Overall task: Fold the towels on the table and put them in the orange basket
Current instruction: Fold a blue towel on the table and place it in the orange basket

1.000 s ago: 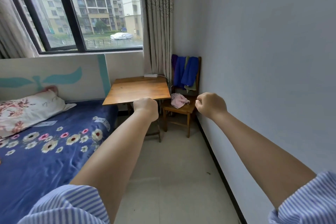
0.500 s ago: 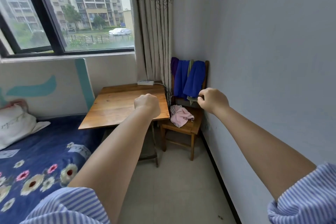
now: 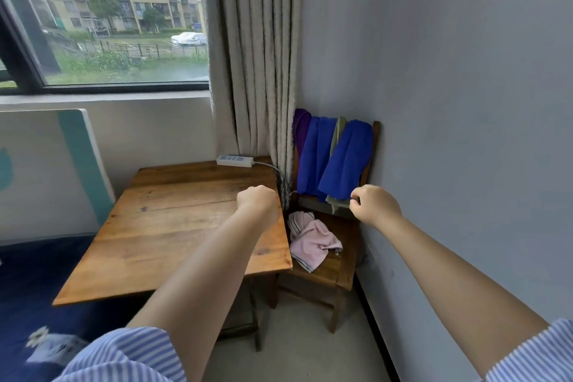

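Towels (image 3: 338,161) hang on the chair (image 3: 338,267); left hand (image 3: 257,205) and right hand (image 3: 373,203), both fisted and empty, risk dragging several off together

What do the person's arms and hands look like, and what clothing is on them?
Both forearms are bare. Each upper arm wears a short sleeve with thin blue and white stripes: left sleeve, right sleeve. No watch, ring or glove shows on the left hand or the right hand.

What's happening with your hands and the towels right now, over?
Left hand and right hand fisted, empty. Pink towel crumpled on chair, blue towels over its back. No basket seen.
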`<action>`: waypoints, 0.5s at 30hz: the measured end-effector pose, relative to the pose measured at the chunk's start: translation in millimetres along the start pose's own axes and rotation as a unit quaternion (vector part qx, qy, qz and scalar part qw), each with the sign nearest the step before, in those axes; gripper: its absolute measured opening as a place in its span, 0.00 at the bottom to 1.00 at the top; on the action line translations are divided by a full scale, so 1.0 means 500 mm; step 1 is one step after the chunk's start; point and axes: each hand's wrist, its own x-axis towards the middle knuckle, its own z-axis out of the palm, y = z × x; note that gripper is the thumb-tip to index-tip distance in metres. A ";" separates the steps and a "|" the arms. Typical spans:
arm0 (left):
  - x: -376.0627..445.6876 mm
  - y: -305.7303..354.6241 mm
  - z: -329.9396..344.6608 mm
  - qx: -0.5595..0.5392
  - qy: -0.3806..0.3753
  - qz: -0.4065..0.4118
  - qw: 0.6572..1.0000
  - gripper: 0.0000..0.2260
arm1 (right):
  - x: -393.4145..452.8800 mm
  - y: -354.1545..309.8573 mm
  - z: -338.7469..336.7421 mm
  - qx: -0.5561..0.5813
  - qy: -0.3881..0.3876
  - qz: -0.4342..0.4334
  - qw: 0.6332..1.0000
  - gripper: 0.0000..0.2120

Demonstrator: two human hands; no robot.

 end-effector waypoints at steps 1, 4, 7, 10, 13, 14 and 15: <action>0.056 -0.005 0.006 -0.002 -0.005 0.005 1.000 0.10 | 0.045 0.008 0.020 0.000 -0.003 0.007 1.000 0.13; 0.179 -0.006 0.026 -0.003 -0.032 0.016 0.999 0.09 | 0.141 0.029 0.063 -0.003 -0.031 0.020 0.999 0.13; 0.287 0.004 0.045 -0.003 -0.043 0.031 0.999 0.10 | 0.234 0.062 0.098 0.003 -0.048 0.036 0.998 0.13; 0.394 0.016 0.056 -0.007 -0.042 0.038 0.998 0.11 | 0.335 0.101 0.123 0.000 -0.055 0.047 0.997 0.13; 0.500 0.036 0.061 -0.003 -0.042 0.040 0.998 0.12 | 0.446 0.148 0.141 0.003 -0.051 0.056 0.997 0.13; 0.545 0.048 0.060 -0.001 -0.042 0.038 0.998 0.12 | 0.491 0.168 0.146 0.007 -0.049 0.060 0.997 0.12; 0.583 0.059 0.058 0.000 -0.043 0.035 0.998 0.12 | 0.529 0.187 0.151 0.012 -0.044 0.063 0.997 0.12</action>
